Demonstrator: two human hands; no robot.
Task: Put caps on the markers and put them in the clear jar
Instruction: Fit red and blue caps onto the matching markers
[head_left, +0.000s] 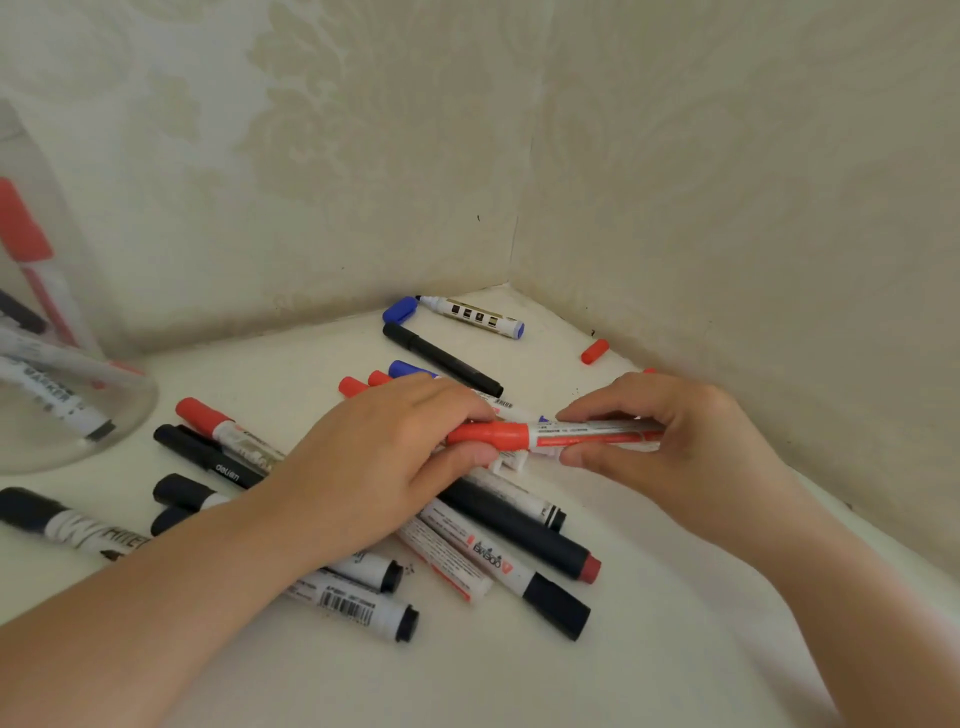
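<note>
Nearest you, on the white tabletop (519, 675), a loose pile of markers lies under and around your left forearm. Two white-barrelled markers with black end plugs (358, 608) lie side by side at the near edge of the pile. Just right of them: a white marker with a black cap (514, 571), and a dark-barrelled marker with a red end (524, 530). At near left, a black-capped whiteboard marker (67, 525) lies apart from the pile, partly hidden by your arm.

Mid-field: your left hand (374, 467) grips the red cap (491, 434), fingers curled over it and thumb beneath. Your right hand (670, 441) pinches the white barrel of the red marker (587, 434) between thumb and fingertips. Cap and barrel are in line and meet, held level just above the pile. Whether the cap is fully seated cannot be told.

Left of your left hand: a red-capped marker (223, 426) and a black pen (208, 457), touching side by side.

Far left: the clear jar (124, 410) stands at the frame edge, several capped markers leaning inside, one with a red cap.

Beyond your hands: a black marker (441, 358), capped. Farther, in the corner, an uncapped blue marker (478, 314) with its blue cap (400, 309) lying just at its tip. A loose red cap (595, 352) lies far right, near the wall.
</note>
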